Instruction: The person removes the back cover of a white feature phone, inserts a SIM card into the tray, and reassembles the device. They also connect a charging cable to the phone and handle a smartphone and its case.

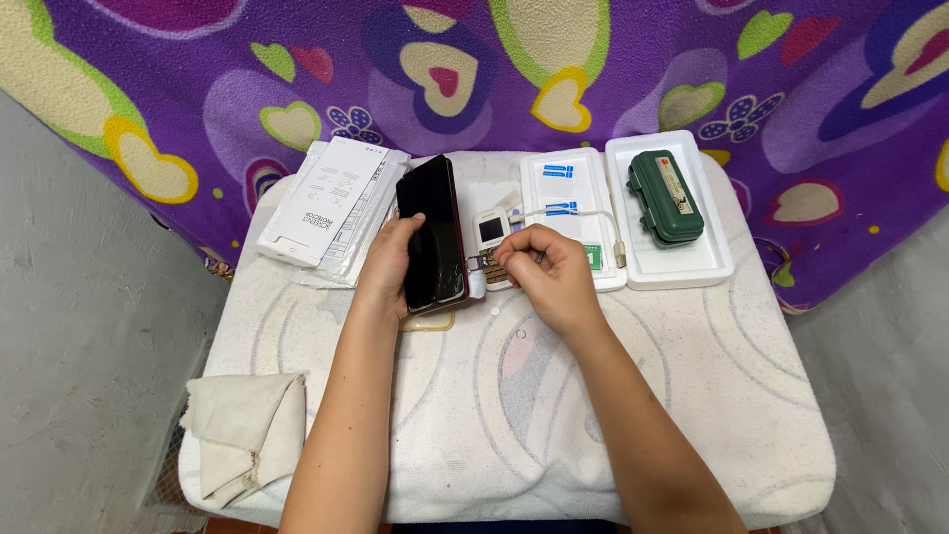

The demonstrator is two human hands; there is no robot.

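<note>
- The worktop (692, 396), under a pale patterned cover, lies bare below the smartphone; a folded cloth (247, 430) hangs at its left edge.
- Right of the smartphone, a white tray (712, 265) at the back edge holds a green case (665, 196).
- A second white tray (568, 213), between that one and the smartphone, carries blue-labelled packets and a white cable (583, 214).
- Packaging sheets (331, 203) lie left of the smartphone.
- The black smartphone (433, 232) stands tilted, gripped by the left hand (388, 262), whose fingers are wrapped round its edge.
- The right hand (554, 272) has its fingers pinched shut at the smartphone's lower corner on a small item I cannot make out.
</note>
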